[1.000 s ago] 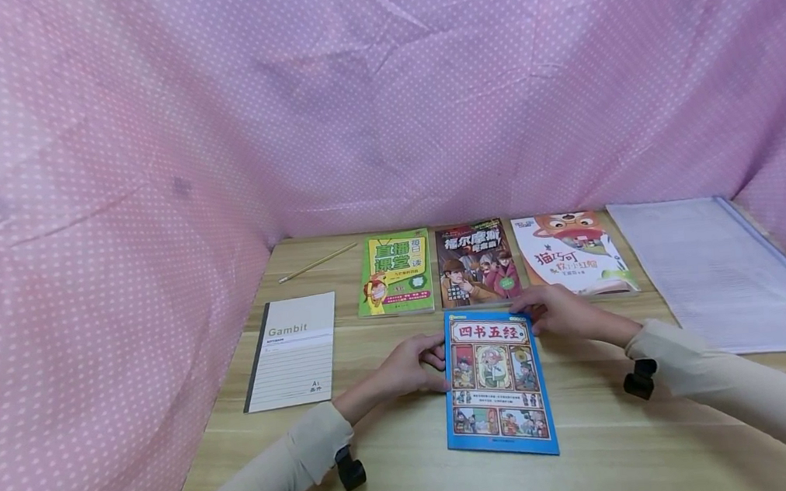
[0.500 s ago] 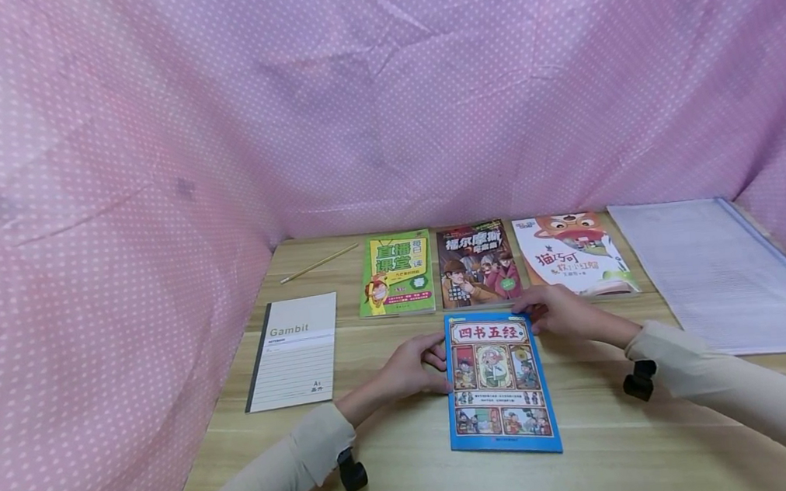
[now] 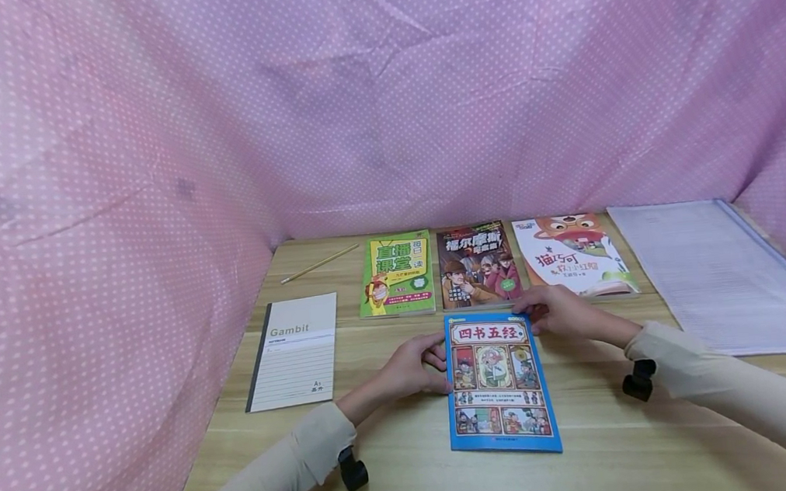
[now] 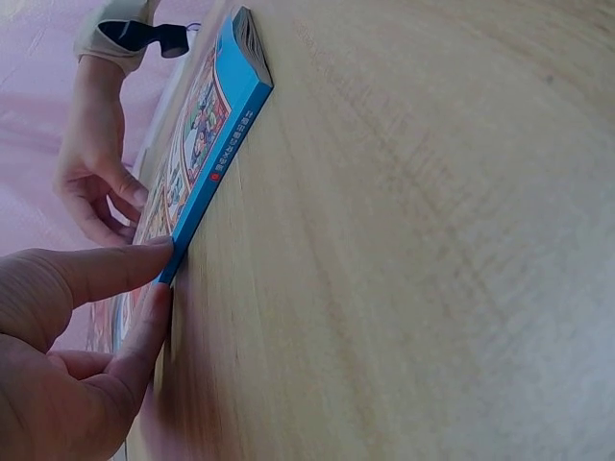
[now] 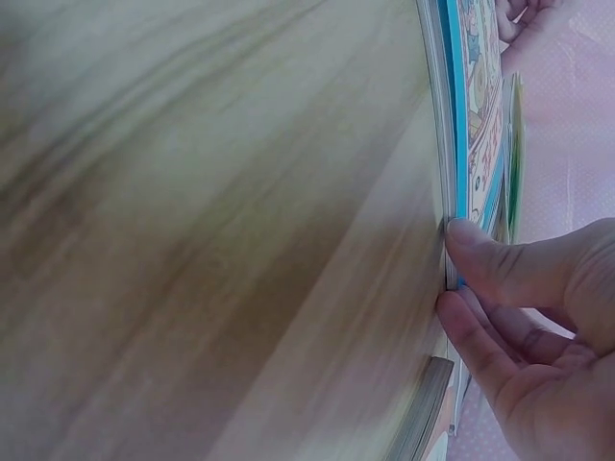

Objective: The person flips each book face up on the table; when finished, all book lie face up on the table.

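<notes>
So the left hand point(image 3: 414, 367) pinches the spine edge of the blue book point(image 3: 498, 380), which lies flat on the wooden table point(image 3: 398, 463), near-centre. The right hand point(image 3: 559, 314) pinches its far right corner, fingers curled.
</notes>
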